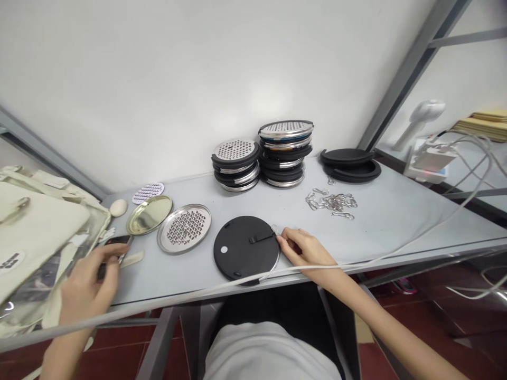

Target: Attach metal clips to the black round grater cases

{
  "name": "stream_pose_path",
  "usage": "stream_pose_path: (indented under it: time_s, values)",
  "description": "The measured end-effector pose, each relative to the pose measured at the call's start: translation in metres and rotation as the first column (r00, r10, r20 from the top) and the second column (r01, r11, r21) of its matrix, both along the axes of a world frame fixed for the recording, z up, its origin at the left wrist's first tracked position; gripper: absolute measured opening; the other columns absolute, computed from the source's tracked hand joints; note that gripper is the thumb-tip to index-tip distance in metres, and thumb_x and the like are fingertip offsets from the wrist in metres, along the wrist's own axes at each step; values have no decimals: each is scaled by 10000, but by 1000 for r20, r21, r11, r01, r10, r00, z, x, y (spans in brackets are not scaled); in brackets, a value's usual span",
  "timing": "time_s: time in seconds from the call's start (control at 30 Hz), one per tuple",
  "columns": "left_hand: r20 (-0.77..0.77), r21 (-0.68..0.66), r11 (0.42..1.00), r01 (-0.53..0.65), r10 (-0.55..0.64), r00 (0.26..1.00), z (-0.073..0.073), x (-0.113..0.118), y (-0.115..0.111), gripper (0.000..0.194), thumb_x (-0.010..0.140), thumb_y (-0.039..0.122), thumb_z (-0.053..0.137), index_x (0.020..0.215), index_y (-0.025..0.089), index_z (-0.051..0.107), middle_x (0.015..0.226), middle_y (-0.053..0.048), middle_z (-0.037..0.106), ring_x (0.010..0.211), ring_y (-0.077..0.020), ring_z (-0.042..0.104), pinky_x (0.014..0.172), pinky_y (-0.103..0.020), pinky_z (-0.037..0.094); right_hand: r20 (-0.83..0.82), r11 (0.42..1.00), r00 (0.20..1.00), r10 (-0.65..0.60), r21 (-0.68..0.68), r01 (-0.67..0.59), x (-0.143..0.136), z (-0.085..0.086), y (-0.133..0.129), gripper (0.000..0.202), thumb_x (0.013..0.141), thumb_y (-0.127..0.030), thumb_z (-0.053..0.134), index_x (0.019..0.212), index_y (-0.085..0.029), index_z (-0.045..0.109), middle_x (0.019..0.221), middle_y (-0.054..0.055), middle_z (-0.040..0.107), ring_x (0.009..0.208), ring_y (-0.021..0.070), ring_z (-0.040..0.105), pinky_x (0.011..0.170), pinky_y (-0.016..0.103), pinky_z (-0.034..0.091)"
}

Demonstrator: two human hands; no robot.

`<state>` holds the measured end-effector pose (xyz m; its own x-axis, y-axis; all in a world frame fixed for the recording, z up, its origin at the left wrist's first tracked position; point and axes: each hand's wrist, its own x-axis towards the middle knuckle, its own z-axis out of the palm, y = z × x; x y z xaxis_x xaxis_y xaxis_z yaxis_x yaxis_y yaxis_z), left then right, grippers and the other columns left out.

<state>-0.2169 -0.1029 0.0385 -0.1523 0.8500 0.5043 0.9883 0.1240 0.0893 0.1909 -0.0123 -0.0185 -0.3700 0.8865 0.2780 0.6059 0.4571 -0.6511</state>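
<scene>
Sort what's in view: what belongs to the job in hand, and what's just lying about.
Likely the job's: black disc, at the right hand; loose metal clips; stacked discs; black covers; toothed metal plate.

Probably just lying about: dark phone-like device, at the left hand; pale bag; white device, far right.

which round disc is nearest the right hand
The black disc with the white dot: the right hand is at its rim, while the others lie farther away.
</scene>
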Motion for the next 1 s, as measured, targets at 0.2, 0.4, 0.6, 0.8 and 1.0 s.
stream_pose_path:
  time_s: [0.2, 0.4, 0.6, 0.8, 1.0]
  values:
    - [-68, -27, 817, 576, -576, 814, -16, 60, 10, 237, 884, 115, 426, 1061, 178, 570, 974, -62, 649, 917, -208, 606, 891, -346, 436, -12, 1000, 1000, 2, -24, -3, 0, 0, 1, 279, 967, -295, 413, 701, -216, 380, 618, -33, 427, 620, 148, 453, 609, 251, 343]
    - [4, -139, 634, 760, -767, 641, -28, 127, 18, 449, 892, 94, 420, 1340, 130, 421, 1334, -136, 522, 1228, -230, 479, 999, -363, 408, -29, 999, 1000, 4, -54, -6, 0, -1, 1, 252, 968, -300, 408, 731, -216, 412, 621, -37, 424, 609, 143, 444, 605, 249, 339]
    - [-30, -340, 564, 753, -806, 591, -43, 154, 18, 546, 937, 138, 393, 1467, 136, 266, 1519, -83, 324, 1406, -234, 261, 1088, -404, 277, -47, 996, 999, -8, -84, 4, 0, -1, 2, 202, 958, -296, 416, 774, -216, 443, 622, -40, 434, 597, 139, 440, 588, 243, 342]
    - [-19, -311, 568, 762, -805, 592, -48, 155, 19, 548, 940, 125, 380, 1474, 155, 257, 1509, -74, 344, 1409, -217, 270, 1074, -401, 263, -64, 995, 998, -4, -103, -2, 0, -2, 2, 156, 947, -289, 419, 807, -221, 436, 619, -46, 423, 574, 134, 416, 559, 233, 335]
    - [117, -244, 542, 804, -807, 580, -48, 149, 19, 519, 933, 92, 379, 1440, 194, 328, 1468, -69, 418, 1383, -206, 333, 1062, -402, 301, -64, 994, 998, -18, -111, 10, 0, -2, 2, 149, 944, -282, 413, 810, -221, 425, 637, -42, 432, 567, 130, 405, 548, 231, 330]
